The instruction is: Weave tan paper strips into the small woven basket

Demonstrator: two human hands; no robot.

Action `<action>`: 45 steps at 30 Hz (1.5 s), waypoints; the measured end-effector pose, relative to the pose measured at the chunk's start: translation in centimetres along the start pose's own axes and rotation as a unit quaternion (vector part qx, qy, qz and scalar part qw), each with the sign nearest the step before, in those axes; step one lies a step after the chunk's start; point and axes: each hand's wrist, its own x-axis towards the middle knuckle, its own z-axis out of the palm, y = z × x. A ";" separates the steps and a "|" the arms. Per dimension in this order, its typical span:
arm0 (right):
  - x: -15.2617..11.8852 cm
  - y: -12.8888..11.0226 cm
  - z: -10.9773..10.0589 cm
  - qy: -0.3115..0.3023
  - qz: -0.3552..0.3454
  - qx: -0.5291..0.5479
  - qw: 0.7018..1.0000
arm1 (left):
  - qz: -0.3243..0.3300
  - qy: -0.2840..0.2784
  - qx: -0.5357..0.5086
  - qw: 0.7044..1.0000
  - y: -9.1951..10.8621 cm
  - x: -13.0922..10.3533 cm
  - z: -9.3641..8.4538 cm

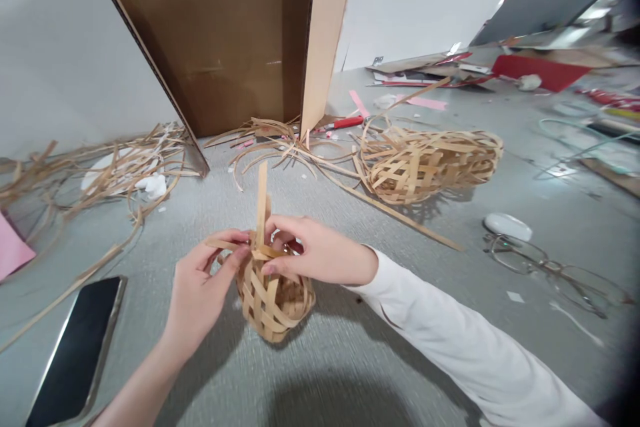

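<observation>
A small basket woven from flat tan strips (270,307) is held just above the grey table, with an upright strip (262,203) rising from its rim. My left hand (203,280) pinches a strip end at the basket's left rim between thumb and forefinger. On the right side of the rim, my right hand (305,250) closes thumb and fingers around a strip where it crosses the upright one. Part of the rim is hidden behind my fingers.
Behind stands an open cardboard box (240,40). A longer woven piece (430,163) lies at right, beyond a white mouse-shaped object (507,227) and eyeglasses (550,267). Loose strips (135,173), a phone (77,353) and a red-handled cutter (347,122) lie around.
</observation>
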 end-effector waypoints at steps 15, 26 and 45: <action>-0.1 0.8 1.1 0.027 0.032 0.136 0.990 | 0.388 0.045 0.234 0.890 -2.4 -3.3 0.9; -0.4 0.1 0.7 0.040 0.041 0.023 0.998 | 0.445 -0.011 0.176 0.878 -5.4 -4.5 1.4; -0.7 0.5 -1.4 -0.064 0.065 0.124 0.988 | 0.404 -0.088 0.165 0.895 -4.7 -3.7 1.5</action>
